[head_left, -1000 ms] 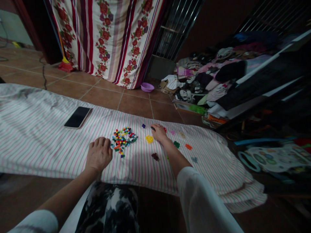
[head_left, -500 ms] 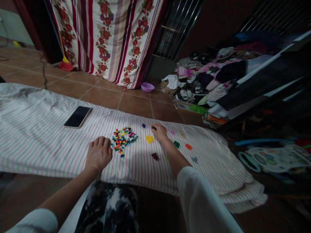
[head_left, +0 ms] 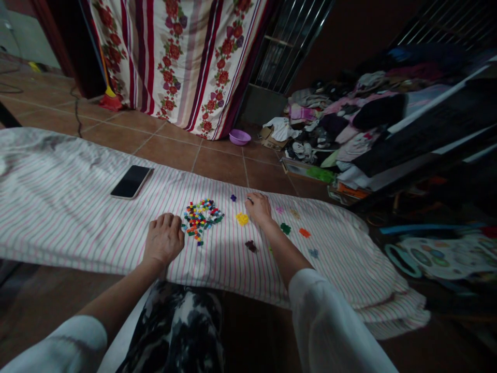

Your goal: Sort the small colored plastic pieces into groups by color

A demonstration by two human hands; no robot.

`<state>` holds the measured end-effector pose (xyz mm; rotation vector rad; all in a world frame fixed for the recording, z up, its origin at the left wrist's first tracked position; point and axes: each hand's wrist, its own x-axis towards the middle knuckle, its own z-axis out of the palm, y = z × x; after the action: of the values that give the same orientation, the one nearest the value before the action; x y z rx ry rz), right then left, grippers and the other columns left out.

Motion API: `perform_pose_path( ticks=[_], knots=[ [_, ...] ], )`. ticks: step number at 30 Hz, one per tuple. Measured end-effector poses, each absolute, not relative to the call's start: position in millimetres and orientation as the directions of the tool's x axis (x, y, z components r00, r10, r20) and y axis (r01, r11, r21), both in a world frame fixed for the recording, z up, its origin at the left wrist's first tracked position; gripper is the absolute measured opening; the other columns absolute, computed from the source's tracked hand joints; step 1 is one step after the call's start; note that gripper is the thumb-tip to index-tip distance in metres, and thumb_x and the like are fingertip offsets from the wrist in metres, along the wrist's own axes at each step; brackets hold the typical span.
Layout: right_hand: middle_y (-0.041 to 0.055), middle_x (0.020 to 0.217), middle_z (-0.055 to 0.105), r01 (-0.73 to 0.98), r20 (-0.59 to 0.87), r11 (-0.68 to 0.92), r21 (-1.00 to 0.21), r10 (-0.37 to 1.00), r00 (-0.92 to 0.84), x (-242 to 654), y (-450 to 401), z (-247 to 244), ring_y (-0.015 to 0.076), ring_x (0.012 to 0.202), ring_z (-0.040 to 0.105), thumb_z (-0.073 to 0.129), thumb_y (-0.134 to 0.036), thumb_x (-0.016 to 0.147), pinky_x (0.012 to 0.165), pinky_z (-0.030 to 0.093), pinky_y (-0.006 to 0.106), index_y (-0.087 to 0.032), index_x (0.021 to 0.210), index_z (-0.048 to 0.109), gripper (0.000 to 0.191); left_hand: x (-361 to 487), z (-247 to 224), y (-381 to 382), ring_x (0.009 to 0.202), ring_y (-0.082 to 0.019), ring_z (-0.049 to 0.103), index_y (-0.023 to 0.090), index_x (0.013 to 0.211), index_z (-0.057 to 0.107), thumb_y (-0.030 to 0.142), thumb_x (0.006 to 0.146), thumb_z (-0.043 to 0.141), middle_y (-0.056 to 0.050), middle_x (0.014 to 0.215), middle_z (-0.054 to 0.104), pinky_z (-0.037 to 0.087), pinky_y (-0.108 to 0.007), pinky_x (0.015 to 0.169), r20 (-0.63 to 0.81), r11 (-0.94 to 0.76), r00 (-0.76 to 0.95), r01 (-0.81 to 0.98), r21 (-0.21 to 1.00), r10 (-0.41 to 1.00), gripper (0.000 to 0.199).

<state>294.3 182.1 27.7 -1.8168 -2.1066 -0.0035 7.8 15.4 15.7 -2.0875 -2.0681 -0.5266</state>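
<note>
My left hand (head_left: 164, 239) rests palm down on the striped cloth, its fingers laid out beside a mixed heap of small coloured blocks (head_left: 200, 217). My right hand (head_left: 259, 208) reaches over the far part of the cloth, fingers bent and close together at a few small black pieces (head_left: 250, 201). Whatever is between its fingertips is too small to make out. Around that hand lie small one-colour groups: purple (head_left: 233, 198), yellow (head_left: 242, 219), dark brown (head_left: 250, 246), dark green (head_left: 285, 228) and orange (head_left: 305, 232). A light green group is mostly hidden under my right forearm.
A smartphone (head_left: 132, 182) lies on the striped cloth (head_left: 73, 207) to the left. More groups, pink (head_left: 279, 210), tan (head_left: 295, 213) and grey-blue (head_left: 313, 253), lie at right. Beyond the cloth are a purple basin (head_left: 239, 137), a broom (head_left: 111, 98) and heaped clothes (head_left: 334, 114).
The view has shifted slightly, so everything sits a little further right and higher. My right hand stays by the black pieces, its fingers slightly repositioned. My left hand stays beside the heap.
</note>
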Motion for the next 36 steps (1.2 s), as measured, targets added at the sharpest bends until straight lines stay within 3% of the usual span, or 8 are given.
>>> perform_pose_path(
  ticks=[8, 18, 23, 27, 32, 36],
  knots=[
    [0.0026, 0.092, 0.068, 0.877, 0.209, 0.347, -0.332, 0.934, -0.290, 257, 158, 47, 0.0165, 0.087, 0.060, 0.051, -0.019, 0.085, 0.079, 0.042, 0.025, -0.022, 0.093, 0.069, 0.020, 7, 15, 15, 0.098, -0.028, 0.050, 0.018, 0.098, 0.060, 0.025, 0.086, 0.040, -0.012, 0.099, 0.059, 0.035, -0.042, 0.080, 0.348, -0.035, -0.026, 0.986, 0.166, 0.937, 0.024],
    [-0.0021, 0.077, 0.056, 0.628, 0.144, 0.596, -0.501, 0.772, -0.618, 208, 79, 41, 0.0110, 0.072, 0.053, 0.055, -0.015, 0.083, 0.068, 0.038, 0.021, -0.020, 0.082, 0.065, 0.011, 7, 13, 15, 0.097, -0.029, 0.050, 0.018, 0.097, 0.058, 0.026, 0.087, 0.039, -0.011, 0.096, 0.058, 0.033, -0.042, 0.079, 0.343, -0.018, -0.030, 0.991, 0.135, 0.939, 0.023],
    [-0.0004, 0.084, 0.059, 0.561, 0.156, 0.671, -0.485, 0.698, -0.699, 199, 51, 21, 0.0126, 0.078, 0.055, 0.057, -0.015, 0.084, 0.071, 0.041, 0.023, -0.021, 0.088, 0.064, 0.010, 6, 12, 15, 0.098, -0.028, 0.050, 0.018, 0.098, 0.057, 0.026, 0.087, 0.040, -0.011, 0.098, 0.058, 0.033, -0.041, 0.080, 0.348, -0.022, -0.021, 0.993, 0.120, 0.937, 0.022],
    [0.0034, 0.092, 0.062, 0.564, 0.212, 0.720, -0.405, 0.674, -0.708, 195, 46, 9, 0.0159, 0.089, 0.056, 0.056, -0.014, 0.086, 0.079, 0.044, 0.026, -0.020, 0.092, 0.063, 0.012, 6, 12, 15, 0.098, -0.028, 0.050, 0.018, 0.098, 0.057, 0.026, 0.088, 0.040, -0.011, 0.098, 0.058, 0.033, -0.041, 0.079, 0.343, -0.024, -0.021, 0.992, 0.125, 0.939, 0.022],
    [0.0033, 0.085, 0.061, 0.635, 0.224, 0.708, -0.308, 0.703, -0.675, 190, 43, 9, 0.0160, 0.081, 0.056, 0.053, -0.017, 0.089, 0.072, 0.044, 0.025, -0.021, 0.093, 0.063, 0.011, 6, 14, 14, 0.097, -0.028, 0.050, 0.018, 0.096, 0.057, 0.026, 0.087, 0.039, -0.011, 0.097, 0.058, 0.033, -0.042, 0.079, 0.351, -0.026, -0.018, 0.992, 0.121, 0.936, 0.021],
    [0.0028, 0.086, 0.061, 0.581, 0.293, 0.744, -0.331, 0.666, -0.686, 190, 43, 8, 0.0151, 0.083, 0.057, 0.052, -0.014, 0.087, 0.073, 0.044, 0.024, -0.021, 0.089, 0.061, 0.012, 7, 14, 14, 0.096, -0.028, 0.050, 0.018, 0.095, 0.056, 0.026, 0.087, 0.040, -0.010, 0.095, 0.057, 0.034, -0.042, 0.079, 0.348, -0.018, -0.021, 0.994, 0.108, 0.937, 0.019]
  ],
)
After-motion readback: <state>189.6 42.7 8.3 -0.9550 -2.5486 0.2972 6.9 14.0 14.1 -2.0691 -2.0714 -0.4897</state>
